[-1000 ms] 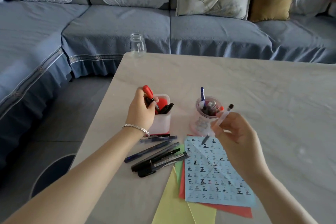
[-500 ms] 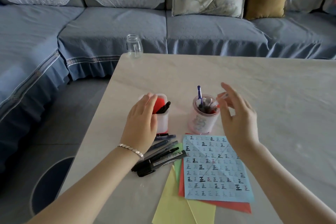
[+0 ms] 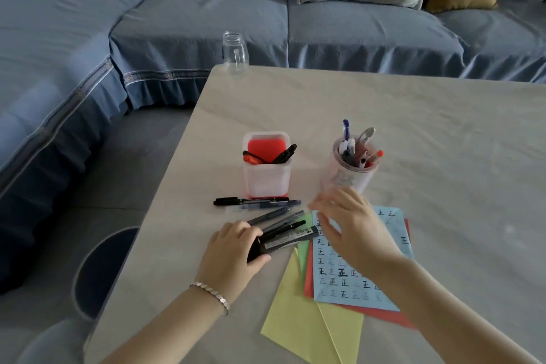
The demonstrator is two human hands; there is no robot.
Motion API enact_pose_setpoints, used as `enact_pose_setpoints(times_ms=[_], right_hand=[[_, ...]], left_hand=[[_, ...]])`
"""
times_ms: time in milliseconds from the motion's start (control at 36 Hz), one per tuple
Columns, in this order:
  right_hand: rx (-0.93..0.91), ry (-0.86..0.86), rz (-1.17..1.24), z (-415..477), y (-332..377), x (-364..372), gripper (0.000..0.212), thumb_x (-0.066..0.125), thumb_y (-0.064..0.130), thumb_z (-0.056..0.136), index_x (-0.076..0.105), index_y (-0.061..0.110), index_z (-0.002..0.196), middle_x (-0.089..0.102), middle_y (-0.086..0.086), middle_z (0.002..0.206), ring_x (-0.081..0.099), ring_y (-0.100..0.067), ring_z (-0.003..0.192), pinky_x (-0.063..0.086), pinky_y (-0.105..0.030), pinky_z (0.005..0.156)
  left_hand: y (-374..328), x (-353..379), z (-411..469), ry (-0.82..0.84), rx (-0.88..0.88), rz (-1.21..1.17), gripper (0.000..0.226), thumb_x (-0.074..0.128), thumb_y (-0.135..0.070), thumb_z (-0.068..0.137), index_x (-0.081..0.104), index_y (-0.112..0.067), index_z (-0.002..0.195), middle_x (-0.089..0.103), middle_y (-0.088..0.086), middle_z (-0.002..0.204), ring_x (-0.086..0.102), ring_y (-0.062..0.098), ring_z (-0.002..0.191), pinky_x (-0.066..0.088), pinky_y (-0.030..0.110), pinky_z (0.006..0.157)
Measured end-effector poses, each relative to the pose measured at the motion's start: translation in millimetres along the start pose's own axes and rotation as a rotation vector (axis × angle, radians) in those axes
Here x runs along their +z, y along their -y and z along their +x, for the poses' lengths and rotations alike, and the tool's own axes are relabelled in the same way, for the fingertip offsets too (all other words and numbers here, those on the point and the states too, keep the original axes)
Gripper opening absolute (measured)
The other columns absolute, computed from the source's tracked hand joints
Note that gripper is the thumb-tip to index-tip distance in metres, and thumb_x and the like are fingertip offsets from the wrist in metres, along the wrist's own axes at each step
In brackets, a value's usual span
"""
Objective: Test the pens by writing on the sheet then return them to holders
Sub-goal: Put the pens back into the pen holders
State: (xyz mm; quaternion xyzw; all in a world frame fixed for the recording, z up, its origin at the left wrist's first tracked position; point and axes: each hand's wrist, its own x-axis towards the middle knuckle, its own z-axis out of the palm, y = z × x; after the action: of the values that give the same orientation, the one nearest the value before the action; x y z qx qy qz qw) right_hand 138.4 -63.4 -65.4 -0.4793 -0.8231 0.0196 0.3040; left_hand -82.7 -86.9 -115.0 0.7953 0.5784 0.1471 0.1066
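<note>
Blue-grey cloth covers the sofa (image 3: 206,23) far beyond both hands, and the pale table (image 3: 428,142) spreads beneath them. Under the right hand (image 3: 351,224) lies the blue sheet (image 3: 354,284), already marked with rows of characters, on top of red, green and yellow papers (image 3: 295,319). Beyond the left hand (image 3: 233,251) stands the square holder (image 3: 266,180) with a few markers in it. Beyond the right hand is the round holder (image 3: 354,177), crowded with pens. Loose pens (image 3: 257,201) lie side by side between the left hand and the square holder. The left hand curls round the rear end of a fat black marker (image 3: 289,238), fingers over it and thumb under, its far end pointing toward the right hand. Whether it is clear of the table I cannot tell. The right hand hovers blurred above the sheet, fingers spread and holding nothing. The marker looks light, stiff and smooth, likely slick plastic. It would be best gripped round the mid barrel, leaving the cap free for the other hand to pull.
</note>
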Motion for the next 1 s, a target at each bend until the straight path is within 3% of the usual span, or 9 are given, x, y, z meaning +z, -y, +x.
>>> enact_pose_setpoints(times_ms=[111, 222, 361, 528, 611, 694, 750, 861, 1000], right_hand=[[-0.055, 0.249, -0.020, -6.0, 13.4, 24.1, 0.026, 0.065, 0.020, 0.065, 0.069, 0.018, 0.091, 0.066, 0.007, 0.091, 0.049, -0.008, 0.094, 0.051, -0.028, 0.077], [-0.052, 0.539, -0.045, -3.2, 20.3, 42.4, 0.043, 0.068, 0.022, 0.074, 0.061, 0.013, 0.115, 0.063, -0.001, 0.110, 0.056, -0.021, 0.109, 0.043, -0.036, 0.093], [-0.119, 0.511, -0.231, 2.8, 24.9, 52.2, 0.034, 0.081, 0.021, 0.037, 0.064, 0.022, 0.066, 0.057, 0.009, 0.062, 0.057, -0.011, 0.056, 0.035, -0.021, 0.066], [-0.221, 0.457, -0.288, 10.0, 25.9, 47.9, 0.031, 0.079, 0.018, 0.038, 0.060, 0.020, 0.063, 0.053, 0.007, 0.059, 0.051, -0.010, 0.047, 0.044, -0.019, 0.051], [-0.106, 0.458, -0.189, 16.3, 30.7, 30.9, 0.031, 0.080, 0.018, 0.046, 0.063, 0.017, 0.072, 0.056, 0.003, 0.068, 0.053, -0.012, 0.049, 0.044, -0.019, 0.049], [0.202, 0.564, 0.063, 17.2, 33.6, 9.2, 0.019, 0.058, 0.013, 0.082, 0.056, 0.014, 0.100, 0.050, 0.003, 0.092, 0.056, -0.017, 0.071, 0.047, -0.030, 0.063], [0.349, 0.519, 0.298, 11.7, 38.3, -2.1, 0.008, 0.050, 0.011, 0.088, 0.050, 0.019, 0.086, 0.044, 0.009, 0.079, 0.046, -0.002, 0.058, 0.039, -0.017, 0.053], [0.607, 0.460, 0.683, 2.6, 51.1, -17.4, 0.019, 0.047, 0.017, 0.093, 0.051, 0.008, 0.077, 0.047, 0.002, 0.056, 0.034, -0.006, 0.043, 0.030, -0.018, 0.043], [0.722, 0.469, 1.006, -5.8, 64.4, -29.5, 0.035, 0.045, 0.028, 0.095, 0.059, 0.016, 0.065, 0.059, -0.009, 0.057, 0.047, -0.018, 0.047, 0.037, -0.024, 0.046]], left_hand=[[-8.2, -4.7, 5.7, 0.106, -0.071, -0.020, 0.039, 0.063, -0.041, 0.082, 0.053, -0.024, 0.115, 0.052, -0.008, 0.111, 0.047, 0.015, 0.106, 0.035, 0.024, 0.090], [-9.0, -2.6, 8.9, 0.150, -0.122, -0.061, 0.034, 0.057, -0.037, 0.086, 0.054, -0.021, 0.116, 0.053, -0.003, 0.113, 0.045, 0.016, 0.112, 0.038, 0.024, 0.090], [-12.4, -0.5, 8.7, 0.219, -0.073, 0.143, 0.033, 0.043, -0.034, 0.094, 0.045, -0.017, 0.122, 0.050, 0.001, 0.121, 0.042, 0.016, 0.115, 0.038, 0.025, 0.088], [-14.0, -8.1, 9.7, 0.153, -0.041, 0.133, 0.031, 0.048, -0.029, 0.091, 0.051, -0.015, 0.119, 0.055, 0.002, 0.115, 0.049, 0.020, 0.110, 0.038, 0.028, 0.083], [-11.1, -17.9, 10.3, -0.095, 0.031, -0.084, 0.035, 0.071, -0.016, 0.074, 0.061, -0.013, 0.107, 0.062, 0.003, 0.100, 0.061, 0.020, 0.091, 0.045, 0.026, 0.070], [-19.1, -33.8, 15.2, -0.322, -0.053, -0.497, 0.052, 0.082, -0.009, 0.064, 0.058, -0.022, 0.108, 0.062, -0.003, 0.095, 0.060, 0.005, 0.083, 0.046, 0.011, 0.067], [-33.0, -48.7, 18.3, -0.389, -0.227, -0.837, 0.059, 0.080, -0.005, 0.066, 0.049, -0.032, 0.108, 0.060, -0.008, 0.097, 0.063, -0.002, 0.080, 0.047, 0.008, 0.067], [-52.5, -60.0, 22.3, -0.190, -0.333, -1.379, 0.038, 0.073, -0.004, 0.072, 0.057, -0.018, 0.104, 0.070, 0.008, 0.097, 0.069, 0.012, 0.084, 0.055, 0.025, 0.072], [-73.0, -53.7, 19.0, -0.022, -0.287, -1.375, 0.031, 0.074, -0.033, 0.071, 0.070, -0.009, 0.090, 0.070, 0.016, 0.084, 0.067, 0.028, 0.068, 0.055, 0.038, 0.063]])
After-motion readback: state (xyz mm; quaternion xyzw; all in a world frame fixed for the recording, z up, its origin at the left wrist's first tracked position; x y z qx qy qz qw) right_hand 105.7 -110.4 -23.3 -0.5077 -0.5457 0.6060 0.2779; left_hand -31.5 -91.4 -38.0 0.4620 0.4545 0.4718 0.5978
